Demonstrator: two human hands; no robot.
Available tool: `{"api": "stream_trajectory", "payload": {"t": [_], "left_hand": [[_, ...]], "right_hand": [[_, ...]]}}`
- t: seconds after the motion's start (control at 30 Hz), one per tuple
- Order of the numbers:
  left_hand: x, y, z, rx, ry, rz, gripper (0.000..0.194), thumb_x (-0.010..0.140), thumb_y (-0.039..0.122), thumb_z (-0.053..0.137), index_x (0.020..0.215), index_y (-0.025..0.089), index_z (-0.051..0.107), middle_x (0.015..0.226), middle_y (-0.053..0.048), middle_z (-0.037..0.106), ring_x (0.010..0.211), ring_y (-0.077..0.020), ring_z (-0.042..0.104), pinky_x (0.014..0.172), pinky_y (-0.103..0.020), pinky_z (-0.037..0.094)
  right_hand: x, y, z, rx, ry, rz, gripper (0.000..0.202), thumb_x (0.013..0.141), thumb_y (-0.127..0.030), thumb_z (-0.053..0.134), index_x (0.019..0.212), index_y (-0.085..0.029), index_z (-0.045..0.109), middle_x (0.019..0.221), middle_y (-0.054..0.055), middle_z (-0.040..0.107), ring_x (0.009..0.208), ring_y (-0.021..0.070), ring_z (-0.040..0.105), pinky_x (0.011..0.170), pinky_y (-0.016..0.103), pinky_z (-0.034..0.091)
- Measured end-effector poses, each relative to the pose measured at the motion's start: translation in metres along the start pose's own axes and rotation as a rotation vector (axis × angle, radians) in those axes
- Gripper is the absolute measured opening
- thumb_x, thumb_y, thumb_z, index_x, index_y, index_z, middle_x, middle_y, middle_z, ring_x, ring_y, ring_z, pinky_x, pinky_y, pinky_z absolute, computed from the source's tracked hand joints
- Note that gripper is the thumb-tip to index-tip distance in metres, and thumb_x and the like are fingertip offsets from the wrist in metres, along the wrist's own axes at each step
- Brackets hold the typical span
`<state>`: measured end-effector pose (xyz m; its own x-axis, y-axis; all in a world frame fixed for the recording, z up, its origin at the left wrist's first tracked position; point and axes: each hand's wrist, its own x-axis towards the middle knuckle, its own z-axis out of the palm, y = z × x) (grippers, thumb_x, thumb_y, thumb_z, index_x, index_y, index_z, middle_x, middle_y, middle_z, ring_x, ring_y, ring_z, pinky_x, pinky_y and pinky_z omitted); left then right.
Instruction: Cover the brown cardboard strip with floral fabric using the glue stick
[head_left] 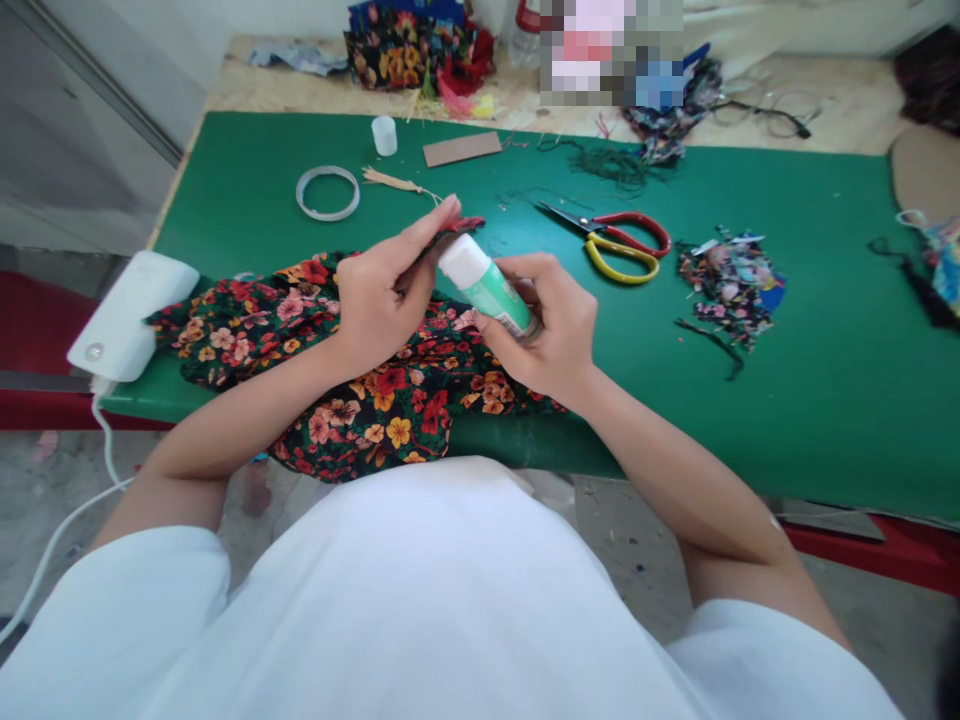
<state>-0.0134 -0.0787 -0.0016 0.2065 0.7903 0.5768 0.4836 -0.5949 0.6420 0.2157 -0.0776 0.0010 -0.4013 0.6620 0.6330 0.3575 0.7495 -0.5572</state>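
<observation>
My right hand point(551, 320) is closed around a green and white glue stick point(491, 285), tilted so its white end points up and left. That end is close to a raised edge of dark floral fabric point(375, 410), printed with red, pink and yellow flowers. My left hand point(394, 295) pinches this edge between thumb and fingers; whether the glue stick touches it I cannot tell. The rest of the fabric lies bunched along the front of the green table mat point(750, 420) and hangs over its edge. A small white cap point(384, 136) stands farther back.
Scissors point(619, 240) with red and yellow handles lie right of centre, near a pile of fabric scraps point(731, 280). A roll of tape point(328, 194), a cardboard strip point(462, 149) and a tassel point(394, 181) are behind my hands. A white corded box point(135, 315) sits at left.
</observation>
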Motion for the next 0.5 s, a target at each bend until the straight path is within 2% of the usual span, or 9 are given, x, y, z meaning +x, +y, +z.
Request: {"api": "stream_trajectory", "payload": {"t": [0.17,0.27,0.37,0.5], "left_hand": [[0.006,0.012,-0.005,0.172,0.107,0.257,0.047,0.108,0.025,0.043,0.151,0.032,0.062,0.140,0.000,0.076,0.118,-0.0152,0.078,0.103,-0.023,0.061],[0.009,0.012,-0.008,0.185,0.082,0.337,0.048,0.110,0.026,0.039,0.151,0.034,0.062,0.144,-0.001,0.073,0.122,-0.0166,0.076,0.108,-0.027,0.059],[0.009,0.009,-0.011,0.240,-0.003,0.287,0.050,0.112,0.035,0.031,0.151,0.032,0.062,0.148,-0.006,0.071,0.132,-0.0201,0.072,0.115,-0.034,0.055],[0.009,0.007,-0.014,0.304,-0.035,0.268,0.053,0.113,0.040,0.027,0.150,0.029,0.063,0.147,-0.010,0.071,0.137,-0.0226,0.068,0.118,-0.039,0.051]], "right_hand": [[-0.001,0.002,0.002,0.002,0.003,0.007,0.035,0.096,-0.043,0.064,0.126,-0.025,0.061,0.109,0.007,0.073,0.090,0.0221,0.070,0.081,0.041,0.064],[-0.001,0.001,0.002,0.026,0.013,-0.003,0.035,0.097,-0.042,0.063,0.127,-0.025,0.062,0.109,0.006,0.073,0.088,0.0214,0.069,0.080,0.040,0.063],[0.000,-0.002,0.000,0.076,0.027,-0.006,0.034,0.098,-0.043,0.064,0.126,-0.026,0.062,0.109,0.007,0.073,0.088,0.0216,0.069,0.079,0.040,0.062],[0.001,-0.006,-0.001,0.131,0.036,0.022,0.029,0.097,-0.043,0.067,0.121,-0.026,0.064,0.107,0.006,0.074,0.085,0.0204,0.069,0.077,0.038,0.060]]}}
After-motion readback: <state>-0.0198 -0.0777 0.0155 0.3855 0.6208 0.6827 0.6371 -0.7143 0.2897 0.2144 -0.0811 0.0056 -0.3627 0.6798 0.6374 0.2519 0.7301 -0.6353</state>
